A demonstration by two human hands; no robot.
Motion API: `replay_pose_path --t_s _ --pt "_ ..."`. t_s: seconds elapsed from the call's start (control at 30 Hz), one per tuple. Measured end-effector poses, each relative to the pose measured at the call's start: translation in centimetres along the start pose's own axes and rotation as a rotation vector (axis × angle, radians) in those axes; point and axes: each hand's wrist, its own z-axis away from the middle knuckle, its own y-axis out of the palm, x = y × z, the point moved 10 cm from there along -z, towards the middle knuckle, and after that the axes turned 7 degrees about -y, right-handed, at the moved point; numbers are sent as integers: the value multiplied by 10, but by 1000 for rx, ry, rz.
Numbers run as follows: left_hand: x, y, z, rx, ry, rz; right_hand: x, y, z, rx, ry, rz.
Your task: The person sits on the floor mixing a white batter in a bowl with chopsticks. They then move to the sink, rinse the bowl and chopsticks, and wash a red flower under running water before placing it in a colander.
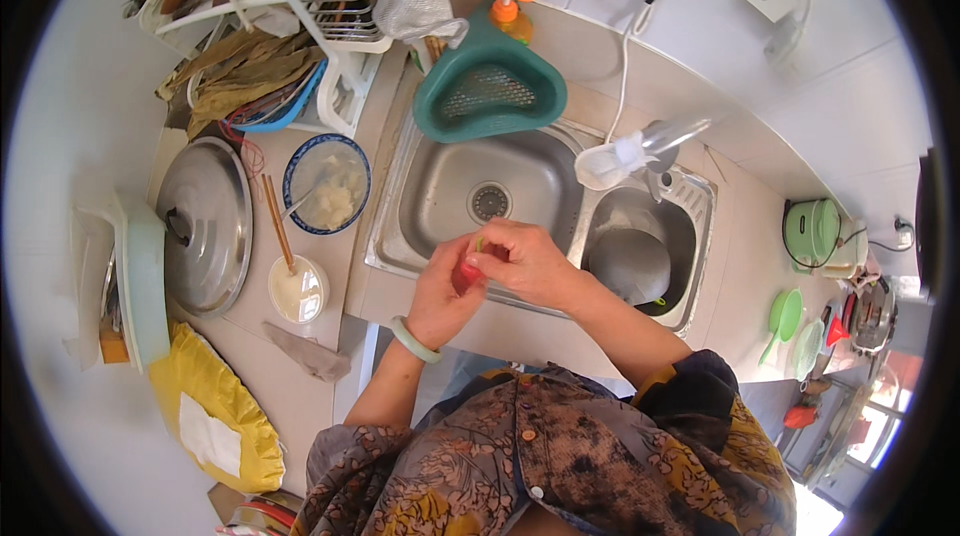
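Above the front rim of the steel sink (382, 254), my two hands meet around a small red pepper (470, 270) with a green stem. My left hand (442, 292), a pale bangle at its wrist, cups the pepper from the left. From the right, my right hand (529, 262) has its thumb and fingers on the pepper near the stem. Much of the pepper is hidden by the fingers. Behind them, the large basin (442, 168) shows its round drain (491, 202). A dark round pan (630, 266) lies in the smaller basin.
A green strainer basket (491, 123) sits at the sink's back edge, near an orange-topped pump bottle (512, 10). Left stand a blue-rimmed bowl (328, 149), a cup (300, 292) with chopsticks (277, 224), a pot lid (206, 236) and a yellow bag (202, 386). The faucet (660, 187) is right.
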Motion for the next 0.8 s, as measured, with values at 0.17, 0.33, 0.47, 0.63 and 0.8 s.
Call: replay_pose_path --t_s 0.17,0.33,0.47,0.63,0.8 --pt "-19 17 -9 -98 -5 -147 -19 -1 14 -115 64 -251" --pt "-3 21 -13 -88 -64 -415 -20 -7 17 3 119 -81" --pt "-17 21 -15 -71 16 -570 -3 -7 8 238 -3 394" --pt "-30 22 -14 -118 173 -785 6 5 3 295 -141 494" --pt "-24 25 -11 -101 191 -907 -17 10 14 234 -5 423"
